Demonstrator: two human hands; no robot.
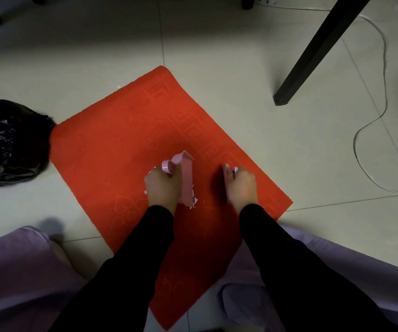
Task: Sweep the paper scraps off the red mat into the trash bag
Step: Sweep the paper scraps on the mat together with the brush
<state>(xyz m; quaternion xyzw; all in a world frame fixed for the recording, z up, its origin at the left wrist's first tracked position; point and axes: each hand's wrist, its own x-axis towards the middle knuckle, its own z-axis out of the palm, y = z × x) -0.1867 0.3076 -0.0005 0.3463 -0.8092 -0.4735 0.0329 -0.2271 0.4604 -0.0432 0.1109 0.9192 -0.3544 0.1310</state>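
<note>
On one red mat [102, 152], two hands [160, 188] [241, 185] grip two pink tools [187, 176] [226, 169]

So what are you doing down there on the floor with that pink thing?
A person is bent over the red mat on the tiled floor. The left hand grips a small pink dustpan set on the mat, with white paper scraps lying around its near edge. The right hand grips another pink tool, mostly hidden, probably a brush. The black trash bag sits by the mat's left corner, and the scraps are not in it yet.
</note>
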